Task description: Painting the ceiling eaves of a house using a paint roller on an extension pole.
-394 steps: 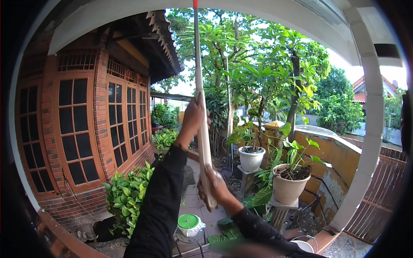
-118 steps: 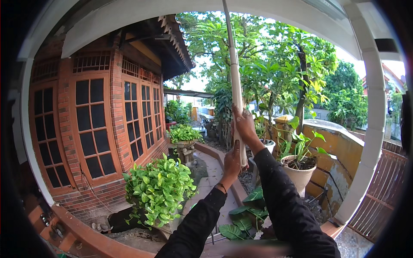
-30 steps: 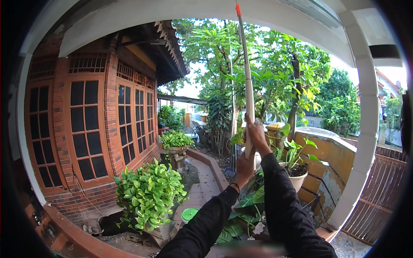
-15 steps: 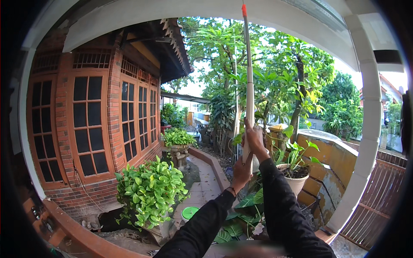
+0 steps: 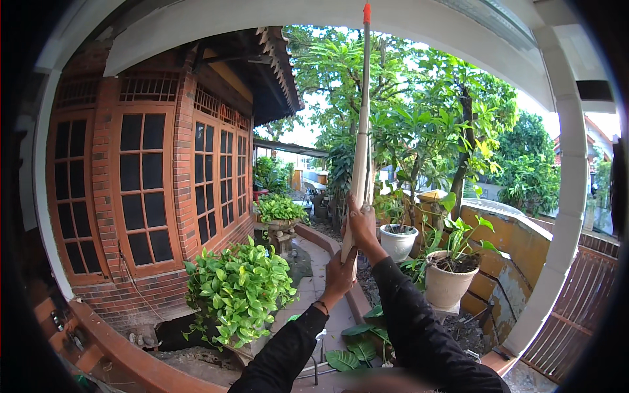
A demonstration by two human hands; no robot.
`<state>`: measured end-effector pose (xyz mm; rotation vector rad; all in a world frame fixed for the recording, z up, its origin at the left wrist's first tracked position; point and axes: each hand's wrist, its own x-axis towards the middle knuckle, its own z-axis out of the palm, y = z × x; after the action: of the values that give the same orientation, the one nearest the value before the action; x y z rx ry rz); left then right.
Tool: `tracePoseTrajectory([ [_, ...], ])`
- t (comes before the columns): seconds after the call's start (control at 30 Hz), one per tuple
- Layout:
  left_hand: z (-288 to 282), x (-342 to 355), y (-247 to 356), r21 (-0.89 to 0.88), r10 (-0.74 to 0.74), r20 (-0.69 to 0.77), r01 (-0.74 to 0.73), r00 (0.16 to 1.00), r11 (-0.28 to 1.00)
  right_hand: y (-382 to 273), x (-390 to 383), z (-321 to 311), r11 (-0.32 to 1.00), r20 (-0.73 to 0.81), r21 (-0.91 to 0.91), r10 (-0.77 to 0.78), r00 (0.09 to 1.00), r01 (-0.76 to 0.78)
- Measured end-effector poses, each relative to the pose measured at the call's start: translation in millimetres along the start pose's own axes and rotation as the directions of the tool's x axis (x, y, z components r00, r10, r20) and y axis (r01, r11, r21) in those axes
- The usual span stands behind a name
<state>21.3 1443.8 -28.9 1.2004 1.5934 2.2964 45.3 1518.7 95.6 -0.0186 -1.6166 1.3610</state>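
Note:
A long pole (image 5: 362, 134) rises upright in front of me, pale and thick at its lower end, thinner and grey higher up. An orange-red piece (image 5: 367, 13) sits near the upper edge of the view, where the pole is cut off. My right hand (image 5: 362, 226) is closed around the thick lower part. Just below it, my left hand (image 5: 339, 274) grips the pole close to its bottom end. Both arms are stretched forward in dark sleeves. The pole's top passes in front of the white overhead beam (image 5: 288, 14).
A leafy potted plant (image 5: 239, 295) stands at the lower left, before a brick house with windowed doors (image 5: 143, 190). To the right are a white pot (image 5: 398, 242), a beige pot (image 5: 452, 281) and a yellow wall (image 5: 504, 255). Trees (image 5: 419, 118) fill the background.
The pole and both hands have shifted left against the background, uncovering the white pot. The pole leans slightly less to the left. My view has turned a little, so the house appears farther right.

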Motion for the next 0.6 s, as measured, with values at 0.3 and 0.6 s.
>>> tracePoseTrajectory([
  [0.3,-24,7,22,-0.07,0.007,-0.044,-0.01,0.999,0.997,-10,14,41,1.0,0.079,0.017,-0.013,0.997,0.012],
  [0.6,-54,64,34,-0.106,0.038,-0.056,-0.044,0.998,0.993,-12,63,84,0.979,0.004,-0.2,-0.027,1.0,0.028],
])
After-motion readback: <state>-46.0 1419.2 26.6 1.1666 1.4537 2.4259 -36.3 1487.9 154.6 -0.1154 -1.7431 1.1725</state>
